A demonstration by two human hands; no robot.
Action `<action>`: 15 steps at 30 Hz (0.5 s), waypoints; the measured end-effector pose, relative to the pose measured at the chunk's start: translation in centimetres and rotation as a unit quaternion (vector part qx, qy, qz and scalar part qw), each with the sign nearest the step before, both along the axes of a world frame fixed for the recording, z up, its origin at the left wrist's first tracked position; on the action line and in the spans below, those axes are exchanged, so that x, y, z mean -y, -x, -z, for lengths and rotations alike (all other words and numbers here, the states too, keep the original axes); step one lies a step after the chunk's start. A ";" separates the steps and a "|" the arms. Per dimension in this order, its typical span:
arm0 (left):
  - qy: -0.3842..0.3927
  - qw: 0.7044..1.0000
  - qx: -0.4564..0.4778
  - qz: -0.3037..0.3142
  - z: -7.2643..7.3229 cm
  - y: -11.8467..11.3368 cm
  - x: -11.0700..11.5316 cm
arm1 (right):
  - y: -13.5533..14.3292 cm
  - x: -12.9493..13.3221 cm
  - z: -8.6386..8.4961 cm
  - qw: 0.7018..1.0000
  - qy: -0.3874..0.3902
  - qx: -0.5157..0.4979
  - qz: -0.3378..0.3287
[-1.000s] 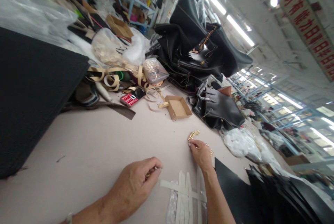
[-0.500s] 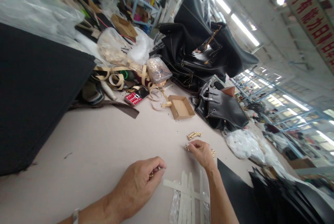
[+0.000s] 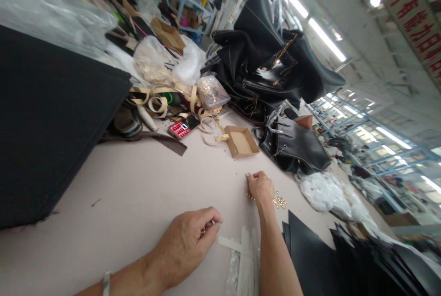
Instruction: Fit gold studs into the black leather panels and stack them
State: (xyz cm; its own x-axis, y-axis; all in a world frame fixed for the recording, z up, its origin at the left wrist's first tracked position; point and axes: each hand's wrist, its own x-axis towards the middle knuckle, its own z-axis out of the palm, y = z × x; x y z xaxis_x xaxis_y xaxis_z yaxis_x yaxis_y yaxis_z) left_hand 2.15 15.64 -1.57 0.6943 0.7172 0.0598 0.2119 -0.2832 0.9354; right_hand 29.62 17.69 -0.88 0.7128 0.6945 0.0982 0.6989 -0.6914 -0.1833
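Note:
My left hand (image 3: pixel 188 245) is closed over the pale table (image 3: pixel 138 181), pinching small gold metal pieces that show between its thumb and fingers. Farther forward and to the right, my right hand (image 3: pixel 261 190) reaches down to the tabletop, its fingers bent together at a row of gold pieces (image 3: pixel 250 196). Its fingertips partly hide what they touch, so whether anything is gripped is unclear. A small heap of gold pieces (image 3: pixel 279 202) lies just right of that hand. Whitish strips (image 3: pixel 245 259) on clear plastic lie between my forearms, partly covered by the right one.
An open cardboard box (image 3: pixel 242 142) stands beyond my right hand. Black bags (image 3: pixel 299 142) are piled behind it. Black sheets (image 3: pixel 310 250) lie at the right, and a large black panel (image 3: pixel 51 121) at the left. A red-and-black box (image 3: pixel 182 127) sits near tangled beige strips.
My right hand has moved slightly forward and left, over the row of gold pieces, uncovering more of the heap at its right. My left hand keeps its pinch. The view has shifted slightly.

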 end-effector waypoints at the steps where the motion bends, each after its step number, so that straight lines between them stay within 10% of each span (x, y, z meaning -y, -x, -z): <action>1: 0.001 1.000 0.001 -0.001 0.0 0.0 0.0 | -0.1 -0.1 0.1 1.000 -0.003 -0.004 -0.005; 15: 0.010 1.000 0.005 0.002 -0.1 0.0 0.0 | -2.2 2.2 2.4 0.953 -0.175 -0.217 -0.119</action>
State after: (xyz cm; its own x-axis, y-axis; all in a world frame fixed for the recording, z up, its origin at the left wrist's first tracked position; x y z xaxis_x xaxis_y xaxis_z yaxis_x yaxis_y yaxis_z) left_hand 2.12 15.68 -1.51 0.6967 0.7155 0.0517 0.2016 -0.2644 0.9431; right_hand 31.85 15.51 -3.27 0.5662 0.8198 0.0856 0.6339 -0.3667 -0.6809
